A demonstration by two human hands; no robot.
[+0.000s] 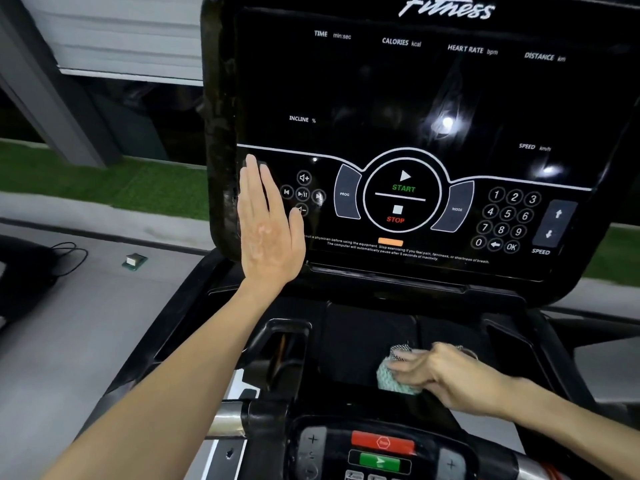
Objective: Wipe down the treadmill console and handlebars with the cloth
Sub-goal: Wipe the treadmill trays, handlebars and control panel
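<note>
Chrome tubing of the handlebar (225, 422) is being shown at the lower left, well apart from the cloth; by the look of things it is being kept for a later pass. Just to its right, the left hand (270, 230) is being held flat against the left edge of the glossy black treadmill console (398, 98), fingers straight and close together, beside the round media buttons (303, 194). Pressure there is best being kept light and off the keys, so that nothing is being triggered while the panel is being steadied.

Further right and lower, the mint-green and white woven cloth (394, 379) is being kept in the black recessed tray (360, 334) beneath the console. It is being covered by the right hand (446, 379), whose fingers are being blurred by motion; whether the cloth is being pinched or merely pressed cannot be told.

The step in hand is judged to be the wiping of this tray. It is being done well if the cloth is being kept bunched under the whole palm and drawn in overlapping strokes into the tray's corners. When the console is being reached, the round START and STOP pad (401, 192) is being treated best with gentle sideways strokes.
</note>
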